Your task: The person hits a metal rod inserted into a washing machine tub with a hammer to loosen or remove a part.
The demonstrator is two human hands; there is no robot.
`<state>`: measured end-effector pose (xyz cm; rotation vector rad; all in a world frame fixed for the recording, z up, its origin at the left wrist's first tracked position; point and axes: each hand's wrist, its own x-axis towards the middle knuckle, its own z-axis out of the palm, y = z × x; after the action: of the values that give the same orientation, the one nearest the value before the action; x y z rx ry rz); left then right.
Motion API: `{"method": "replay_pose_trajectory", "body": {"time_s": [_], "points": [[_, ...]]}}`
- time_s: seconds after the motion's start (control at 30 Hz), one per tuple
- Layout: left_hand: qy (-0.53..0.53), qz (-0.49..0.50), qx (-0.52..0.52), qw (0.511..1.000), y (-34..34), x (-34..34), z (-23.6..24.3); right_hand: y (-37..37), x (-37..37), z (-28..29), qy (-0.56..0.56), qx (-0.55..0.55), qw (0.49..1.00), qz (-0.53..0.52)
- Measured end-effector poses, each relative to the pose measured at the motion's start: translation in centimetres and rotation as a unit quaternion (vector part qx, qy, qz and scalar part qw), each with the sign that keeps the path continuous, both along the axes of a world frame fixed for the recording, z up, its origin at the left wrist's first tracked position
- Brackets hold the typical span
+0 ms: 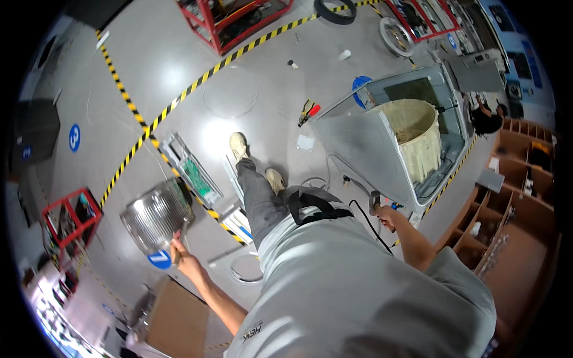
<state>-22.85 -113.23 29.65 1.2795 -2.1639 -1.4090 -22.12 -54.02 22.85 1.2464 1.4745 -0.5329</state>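
Observation:
My left hand (186,261) is closed at the lower right rim of a shiny ribbed metal washing machine drum (156,216). A thin metallic piece shows by its fingers, too small to name, and whether the hand grips the drum itself is unclear. On the other side, my right hand (387,216) is wrapped round a hammer (375,201), its head upward. Just beyond that hand lies an opened grey washing machine casing (367,146) on its side, with a cream plastic tub (421,152) inside it.
Red-and-yellow-handled pliers (309,113) and a metal ring (245,267) lie on the floor. Yellow-black tape (206,76) crosses it. A dark cable (371,225) hangs near my right arm. Wooden compartments (507,203) stand at right, a cardboard box (176,319) at lower left, a red frame (221,36) ahead.

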Motion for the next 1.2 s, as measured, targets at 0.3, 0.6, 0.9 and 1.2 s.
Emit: {"method": "replay_pose_trajectory", "body": {"time_s": [0.3,0.6,0.9,1.2], "points": [[0.095,-0.02,0.321,0.942,-4.4,-26.2,-1.1,-10.7,-3.3,0.1,0.088,-0.046,0.981,-0.165],[-0.033,-0.468,0.2,0.86,8.7,-51.5,-1.8,-20.5,-8.0,-0.6,0.019,-0.014,0.933,-0.36],[-0.007,-0.655,0.106,0.748,30.4,-71.3,0.3,-19.3,-19.7,-4.0,-0.009,-0.04,0.861,-0.506],[-0.031,-0.809,0.133,0.572,55.6,-81.2,2.1,-18.5,-29.2,-3.2,0.033,0.0,0.681,-0.731]]}}
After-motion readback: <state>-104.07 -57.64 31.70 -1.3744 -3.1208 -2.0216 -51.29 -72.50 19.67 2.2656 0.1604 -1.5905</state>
